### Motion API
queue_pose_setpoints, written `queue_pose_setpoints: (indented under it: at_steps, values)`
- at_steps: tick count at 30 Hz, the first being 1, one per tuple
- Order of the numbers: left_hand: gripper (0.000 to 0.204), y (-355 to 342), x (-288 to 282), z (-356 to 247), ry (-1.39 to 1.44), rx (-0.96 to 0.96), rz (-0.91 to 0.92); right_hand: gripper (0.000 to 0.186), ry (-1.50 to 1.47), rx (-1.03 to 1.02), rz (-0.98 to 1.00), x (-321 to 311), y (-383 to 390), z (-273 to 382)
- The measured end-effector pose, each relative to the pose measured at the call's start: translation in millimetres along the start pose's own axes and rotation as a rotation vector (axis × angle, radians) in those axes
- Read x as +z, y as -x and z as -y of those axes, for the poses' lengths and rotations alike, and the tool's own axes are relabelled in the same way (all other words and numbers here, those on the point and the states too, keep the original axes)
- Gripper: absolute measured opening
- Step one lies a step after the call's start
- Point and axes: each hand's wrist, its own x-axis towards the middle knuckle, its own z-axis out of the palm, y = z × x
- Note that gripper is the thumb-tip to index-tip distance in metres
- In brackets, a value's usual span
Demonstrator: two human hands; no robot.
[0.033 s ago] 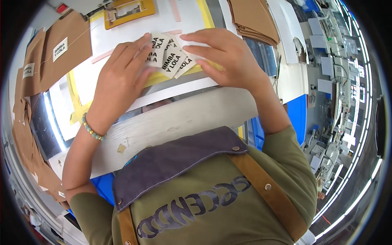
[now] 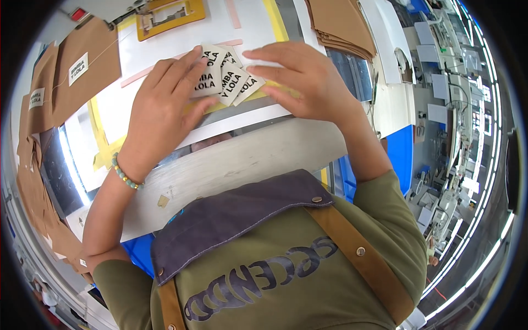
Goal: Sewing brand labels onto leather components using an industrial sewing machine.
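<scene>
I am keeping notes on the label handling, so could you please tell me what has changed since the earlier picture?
The white labels by the left hand have shifted slightly right, covering more of the middle label. No visible pick-up or release. The right hand remains beside the labels; the yellow frame stays beyond them.

Open passage between yellow frame and brown stack; labels obstruct nearer.
</scene>
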Motion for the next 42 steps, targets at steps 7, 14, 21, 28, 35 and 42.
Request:
queue_pose_setpoints:
  at_steps: [7, 14, 21, 28, 35, 42]
  values:
    - [0.08, -8.1, 8.3, 1.0, -0.028, -0.044, 0.05, 0.032, 0.089, -0.074, -0.027, 23.7, 22.7, -3.4]
    - [0.074, -7.7, 13.1, 6.8, 0.125, 0.003, 0.219, 0.023, 0.24, -0.29, -0.097, 42.8, 3.5, 2.1]
    - [0.061, -2.8, 0.0, 19.5, 0.13, 0.028, 0.185, 0.022, 0.017, -0.119, -0.006, 31.2, -15.3, 9.1]
    - [0.063, 4.1, -4.3, 18.8, 0.408, -0.24, 0.175, 0.019, -0.044, 0.014, -0.207, -7.7, -36.5, 6.4]
    - [0.072, 0.8, -4.6, 45.3, 0.877, -0.412, 0.008, 0.026, 0.246, -0.216, -0.164, 51.4, -35.4, 10.2]
    - [0.102, -4.0, -14.4, 33.8, 0.331, -0.004, 0.232, 0.037, 0.061, -0.013, -0.165, 33.2, -22.8, 3.9]
